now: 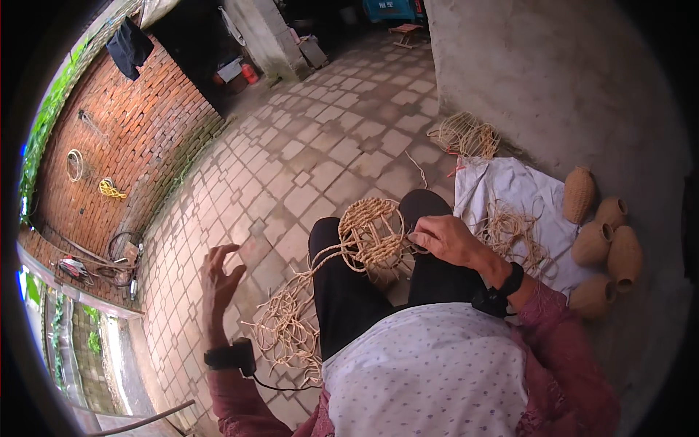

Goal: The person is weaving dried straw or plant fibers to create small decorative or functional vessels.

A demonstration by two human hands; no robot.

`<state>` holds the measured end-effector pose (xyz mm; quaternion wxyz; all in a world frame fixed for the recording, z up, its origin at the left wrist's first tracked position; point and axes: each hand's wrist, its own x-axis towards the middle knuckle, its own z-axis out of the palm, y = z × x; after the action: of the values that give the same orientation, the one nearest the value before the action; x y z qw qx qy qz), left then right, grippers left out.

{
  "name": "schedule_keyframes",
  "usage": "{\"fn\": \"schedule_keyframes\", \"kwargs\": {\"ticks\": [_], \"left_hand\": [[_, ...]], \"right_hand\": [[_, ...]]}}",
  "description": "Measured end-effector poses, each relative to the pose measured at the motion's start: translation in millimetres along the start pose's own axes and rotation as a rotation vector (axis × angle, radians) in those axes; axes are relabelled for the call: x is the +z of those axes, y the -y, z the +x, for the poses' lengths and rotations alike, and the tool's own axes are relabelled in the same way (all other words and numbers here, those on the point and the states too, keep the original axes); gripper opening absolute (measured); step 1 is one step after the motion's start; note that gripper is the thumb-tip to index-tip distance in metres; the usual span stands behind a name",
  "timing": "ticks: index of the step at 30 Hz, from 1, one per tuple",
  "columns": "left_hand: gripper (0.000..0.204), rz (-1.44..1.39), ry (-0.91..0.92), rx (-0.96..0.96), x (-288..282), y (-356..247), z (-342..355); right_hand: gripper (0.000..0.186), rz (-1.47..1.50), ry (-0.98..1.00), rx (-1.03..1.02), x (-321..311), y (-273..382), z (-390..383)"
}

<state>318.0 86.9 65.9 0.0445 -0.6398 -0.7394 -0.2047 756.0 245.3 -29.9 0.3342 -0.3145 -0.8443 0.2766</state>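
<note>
A round, partly woven straw-rope piece (371, 237) rests across my knees, with gaps between the strands in its middle. My right hand (445, 239) is closed at its right rim, thumb and fingers pinched on the edge. Off to the left, my left hand (220, 280) is raised over the paving with its fingers curved and apart, holding nothing I can see. A strand of rope runs from the left side of the woven piece to a loose heap of straw rope (287, 328) by my left leg.
A white cloth (491, 182) on the right carries more loose rope (513, 237). Several small woven baskets (626, 258) lie along its right edge, by a grey wall (553, 80). A rope coil (466, 136) lies beyond the cloth. A brick wall (145, 124) stands far left.
</note>
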Motion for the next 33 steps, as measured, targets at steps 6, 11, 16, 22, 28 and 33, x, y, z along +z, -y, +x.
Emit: {"fn": "schedule_keyframes", "kwargs": {"ticks": [6, 11, 16, 22, 28, 33], "left_hand": [[0.028, -0.429, 0.066, 0.323, 61.7, -125.0, 0.1], [0.034, -0.299, 0.057, 0.381, 75.3, -152.2, -3.4], [0.033, -0.198, 0.007, 0.407, 88.4, -156.8, -1.5], [0.026, -0.131, -0.105, 0.51, 92.1, -157.9, 4.2], [0.021, -0.121, -0.118, 0.549, 93.5, -162.6, 7.2], [0.023, -0.09, -0.095, 0.525, 88.6, -161.9, 7.7]], "right_hand": [[0.016, -0.12, -0.048, -0.062, 3.2, -18.1, -12.8], [0.011, -0.218, -0.138, 0.055, -4.3, -38.6, -24.0], [0.017, -0.384, -0.083, -0.299, 9.3, 2.9, -6.6], [0.017, -0.563, 0.002, 0.05, -21.7, -55.6, -29.3], [0.033, -0.399, -0.045, -0.212, -9.0, -19.4, -6.9], [0.011, -0.381, -0.079, -0.327, -11.1, -35.2, -17.3]]}}
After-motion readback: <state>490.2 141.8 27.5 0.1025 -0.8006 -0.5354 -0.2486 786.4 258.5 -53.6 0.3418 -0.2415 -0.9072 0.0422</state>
